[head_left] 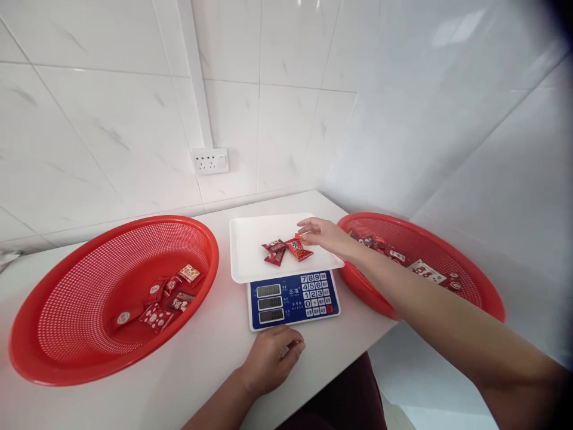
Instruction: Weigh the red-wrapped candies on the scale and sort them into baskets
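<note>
My right hand [321, 234] reaches over the white tray [244, 263] of a digital scale [294, 306]. Its fingertips close around the upper corner of a red snack packet [299, 251] with white and black lettering. Beside that one, on its left, lie darker red and brown packets [274, 252], partly overlapping. My left hand [274, 356] rests on the table just in front of the scale, loosely curled, with nothing visible in it. The scale's blue panel has three small displays and a keypad.
A red perforated basket [49, 364] with several small packets [172, 298] stands to the left. Another red basket [486, 286] with more packets [425, 272] is on the right, partly behind my right forearm. Tiled wall and a socket [210, 161] lie behind the white table [201, 382].
</note>
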